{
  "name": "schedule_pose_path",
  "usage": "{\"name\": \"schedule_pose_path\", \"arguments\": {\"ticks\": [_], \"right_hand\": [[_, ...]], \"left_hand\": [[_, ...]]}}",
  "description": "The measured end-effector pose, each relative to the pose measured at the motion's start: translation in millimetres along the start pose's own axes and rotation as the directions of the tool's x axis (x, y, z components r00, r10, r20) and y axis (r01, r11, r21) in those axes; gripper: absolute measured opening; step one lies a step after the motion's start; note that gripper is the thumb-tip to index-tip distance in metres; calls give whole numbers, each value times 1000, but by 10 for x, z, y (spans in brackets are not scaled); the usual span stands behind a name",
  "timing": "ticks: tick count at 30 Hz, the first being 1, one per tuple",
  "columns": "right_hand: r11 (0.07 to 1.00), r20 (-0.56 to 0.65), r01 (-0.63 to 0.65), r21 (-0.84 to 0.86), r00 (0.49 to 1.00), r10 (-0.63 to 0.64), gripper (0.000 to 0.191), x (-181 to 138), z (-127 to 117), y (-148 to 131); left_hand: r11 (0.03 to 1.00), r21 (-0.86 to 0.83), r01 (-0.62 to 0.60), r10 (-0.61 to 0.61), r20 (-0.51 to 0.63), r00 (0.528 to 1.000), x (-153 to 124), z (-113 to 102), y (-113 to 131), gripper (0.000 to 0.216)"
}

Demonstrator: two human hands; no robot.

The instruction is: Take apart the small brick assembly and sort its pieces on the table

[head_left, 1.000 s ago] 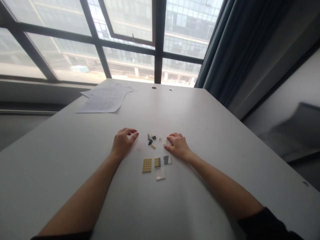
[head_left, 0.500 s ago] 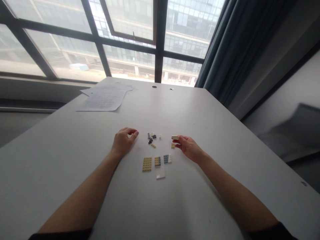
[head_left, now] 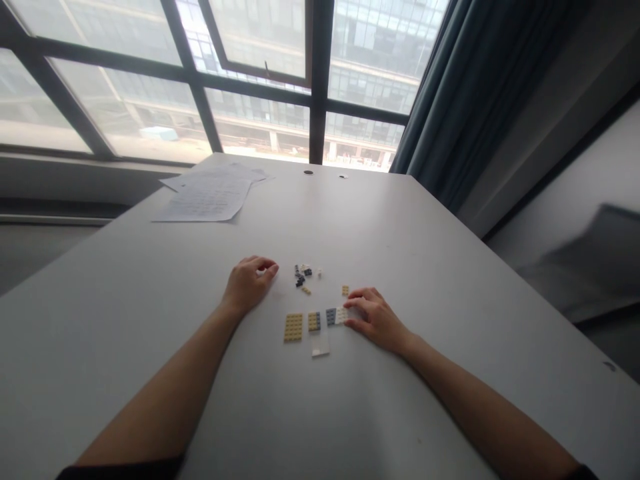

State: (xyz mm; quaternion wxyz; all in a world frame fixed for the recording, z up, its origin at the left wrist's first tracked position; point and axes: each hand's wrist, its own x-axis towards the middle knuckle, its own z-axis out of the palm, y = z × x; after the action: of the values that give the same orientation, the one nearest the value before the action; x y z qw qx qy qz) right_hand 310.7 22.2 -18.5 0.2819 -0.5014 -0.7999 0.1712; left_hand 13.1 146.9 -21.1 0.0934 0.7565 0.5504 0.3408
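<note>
The white bench (head_left: 380, 240) spreads out widest, with the window (head_left: 265, 123) across its far side at twelve o'clock and a dark curtain (head_left: 440, 100) at one; directions are taken from the mixed block at the middle of the pieces. Papers (head_left: 205, 200) overlap at eleven, well apart from the work. Of the two bare hands, the left hand (head_left: 249, 283) rests on the bench at ten, curled to a narrow loop; whether thumb and forefinger meet, I cannot tell. The right hand (head_left: 375, 319) is at three, thumb and fingers a little apart around the right end of the white plate (head_left: 341, 315); how firmly they grip is unclear. That plate lies against the grey plate (head_left: 331, 317), also at three. The tan plate (head_left: 293, 328) lies at nine, just beside the mixed block (head_left: 314, 322), which is tan and grey. A pale tile (head_left: 321, 348) sits at half past five. Dark bits (head_left: 301, 278) cluster toward half past eleven. A small tan block (head_left: 345, 291) is near two, a tan strip (head_left: 307, 291) toward half past eleven, and a white bit (head_left: 320, 273) at twelve.
</note>
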Motion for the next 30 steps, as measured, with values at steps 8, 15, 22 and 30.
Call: {"name": "schedule_pose_path", "arguments": {"ticks": [8, 15, 22, 30], "right_hand": [[1000, -9, -1, 11, 1000, 1, 31, -24, -1, 9], [985, -135, -81, 154, 986, 102, 32, 19, -1, 96], [978, -128, -200, 55, 970, 205, 29, 330, 24, 199], [988, -195, -136, 73, 969, 148, 14, 354, 93, 224]], "left_hand": [[1000, -1, -7, 7, 0, 1000, -1, -6, 16, 29], [1000, 5, -29, 29, -13, 999, -4, -1, 11, 29], [999, 27, -42, 43, -30, 999, -13, 0, 14, 28], [1000, 5, -9, 9, -30, 1000, -17, -8, 9, 28]]}}
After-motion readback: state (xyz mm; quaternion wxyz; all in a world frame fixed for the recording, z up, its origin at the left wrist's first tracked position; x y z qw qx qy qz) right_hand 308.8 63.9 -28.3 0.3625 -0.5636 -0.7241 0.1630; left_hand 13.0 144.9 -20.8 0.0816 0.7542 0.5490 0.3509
